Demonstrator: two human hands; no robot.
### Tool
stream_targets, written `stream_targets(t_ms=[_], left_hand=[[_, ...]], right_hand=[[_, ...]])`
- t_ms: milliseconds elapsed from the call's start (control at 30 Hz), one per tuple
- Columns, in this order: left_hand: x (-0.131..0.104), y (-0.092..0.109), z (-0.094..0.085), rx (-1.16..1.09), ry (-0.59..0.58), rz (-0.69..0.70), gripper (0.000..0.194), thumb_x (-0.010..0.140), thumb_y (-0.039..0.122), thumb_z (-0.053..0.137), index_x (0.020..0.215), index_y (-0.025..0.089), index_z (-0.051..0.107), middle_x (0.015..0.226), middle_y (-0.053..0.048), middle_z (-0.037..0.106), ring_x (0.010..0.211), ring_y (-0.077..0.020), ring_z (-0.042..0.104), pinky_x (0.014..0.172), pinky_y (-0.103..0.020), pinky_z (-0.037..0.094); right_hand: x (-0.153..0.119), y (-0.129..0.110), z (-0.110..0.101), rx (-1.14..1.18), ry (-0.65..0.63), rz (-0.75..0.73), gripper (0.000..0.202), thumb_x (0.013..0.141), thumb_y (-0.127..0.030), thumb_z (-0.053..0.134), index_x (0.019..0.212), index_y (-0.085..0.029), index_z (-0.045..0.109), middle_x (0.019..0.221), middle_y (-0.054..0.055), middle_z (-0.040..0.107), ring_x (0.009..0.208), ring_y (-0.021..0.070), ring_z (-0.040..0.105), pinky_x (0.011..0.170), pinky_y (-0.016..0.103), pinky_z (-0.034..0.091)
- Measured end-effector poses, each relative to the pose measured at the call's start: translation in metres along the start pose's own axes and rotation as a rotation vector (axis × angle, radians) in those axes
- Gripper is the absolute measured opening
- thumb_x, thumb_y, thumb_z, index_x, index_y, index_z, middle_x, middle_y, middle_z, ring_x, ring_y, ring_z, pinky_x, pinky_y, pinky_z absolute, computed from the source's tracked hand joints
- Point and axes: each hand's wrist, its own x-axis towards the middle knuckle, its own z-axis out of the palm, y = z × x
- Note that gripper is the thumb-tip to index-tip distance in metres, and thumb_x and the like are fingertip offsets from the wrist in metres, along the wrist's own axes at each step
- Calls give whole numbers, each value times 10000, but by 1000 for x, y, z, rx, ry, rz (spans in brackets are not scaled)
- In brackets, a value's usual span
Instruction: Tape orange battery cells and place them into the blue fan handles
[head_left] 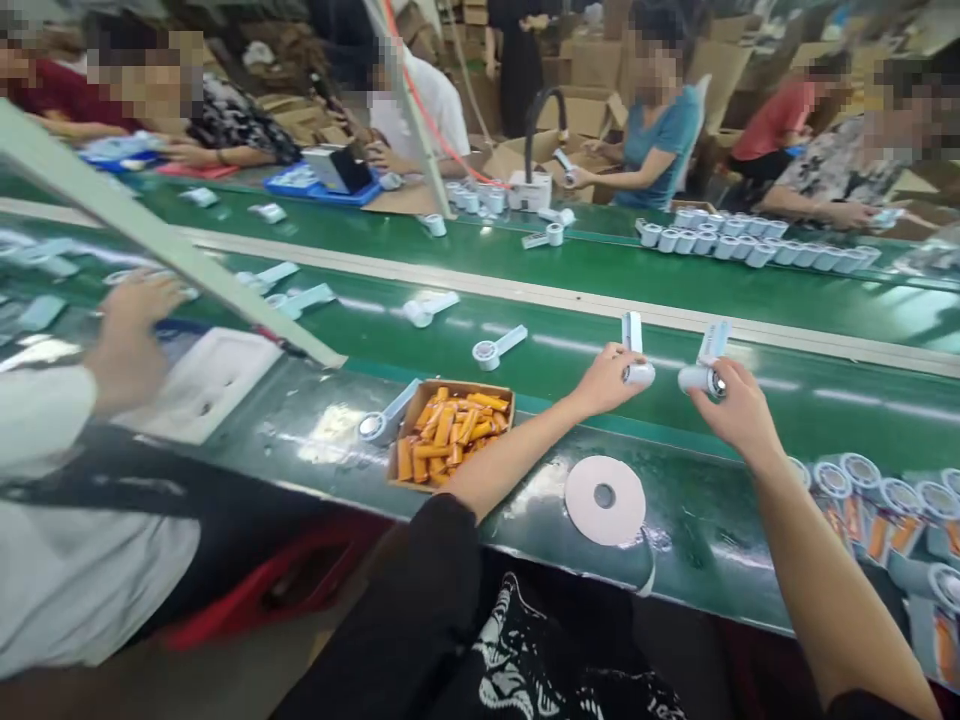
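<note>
Black shirt (559, 650); held devices (696, 380) over green belt (375, 335); cartons (591, 68) behind.

On the far side, a co-worker in a teal shirt (670, 150) is in front of cardboard boxes (594, 108). Beside a slanted post (427, 150) runs a red cable (421, 112) (it bends rightward below). A blue tray (319, 195) carries a dark box (349, 170).
</note>
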Motion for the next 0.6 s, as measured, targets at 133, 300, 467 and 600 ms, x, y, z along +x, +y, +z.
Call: stream_targets(t_ms=[133,300,467,600], left_hand=[[-127,-73,-137,6,204,-94,625,894,228,776,1484,160,582,1405,-116,682,1194,-232,698,1072,-363,567],[-264,-206,-266,398,415,-506,544,796,262,674,1330,157,672,1454,-140,665,1264,-324,659,1179,-475,500],[-318,-279,-283,415,335,-601,507,660,221,615,1151,130,704,1292,-180,746,1107,-338,713,1088,-483,559],[-327,-299,-268,402,321,-559,523,646,210,587,1154,143,691,1266,-157,764,1117,-300,716,1069,-413,566]], right_hand=[[6,-102,33,260,-171,-265,482,913,-408,696,1376,-277,690,1325,127,664,1202,339,677,992,531,624],[13,-290,131,282,-486,-469,518,919,-470,832,1358,-215,730,1259,113,702,1062,254,720,998,411,602],[5,-442,242,41,-700,-664,495,985,-433,792,1391,-165,702,1284,105,742,1110,222,742,923,281,575],[-6,-492,280,-23,-714,-689,338,1000,-384,785,1185,-104,752,1232,115,768,1110,213,750,939,338,606]])
